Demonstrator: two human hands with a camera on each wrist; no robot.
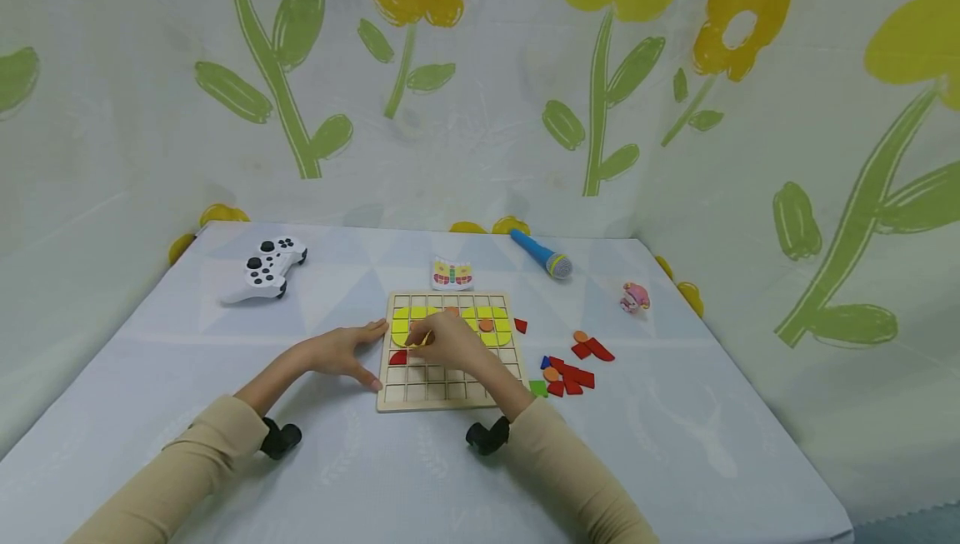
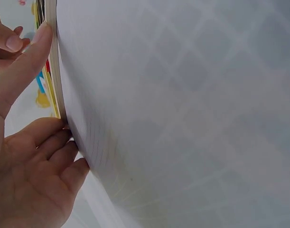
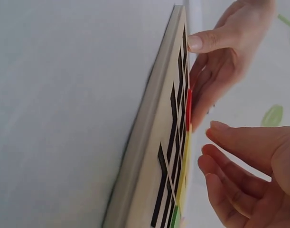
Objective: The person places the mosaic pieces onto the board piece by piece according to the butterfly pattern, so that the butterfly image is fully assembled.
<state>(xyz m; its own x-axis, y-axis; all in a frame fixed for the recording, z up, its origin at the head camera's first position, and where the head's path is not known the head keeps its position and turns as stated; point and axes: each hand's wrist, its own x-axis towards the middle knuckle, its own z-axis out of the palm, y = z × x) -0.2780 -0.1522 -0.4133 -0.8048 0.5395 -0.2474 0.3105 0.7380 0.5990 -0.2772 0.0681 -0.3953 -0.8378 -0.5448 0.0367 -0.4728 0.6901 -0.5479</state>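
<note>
A wooden grid board [image 1: 438,394] lies on the table with yellow pieces [image 1: 401,326], several orange discs [image 1: 486,326] and a red quarter-round piece [image 1: 398,357] on it. My left hand [image 1: 341,351] rests at the board's left edge, thumb and fingers spread, touching the rim. Over the board's middle left, my right hand [image 1: 450,342] hovers with its fingertips beside the red piece. In the right wrist view, the right thumb and loosely bent fingers [image 3: 230,183] are apart and nothing shows between them. That hand covers part of the board in the head view.
Loose red pieces [image 1: 576,375], orange discs, a blue triangle and a green square [image 1: 537,388] lie right of the board. Behind it stands a small patterned card [image 1: 452,274]. A white game controller [image 1: 268,271], blue microphone [image 1: 542,254] and pink figurine [image 1: 634,297] lie farther out.
</note>
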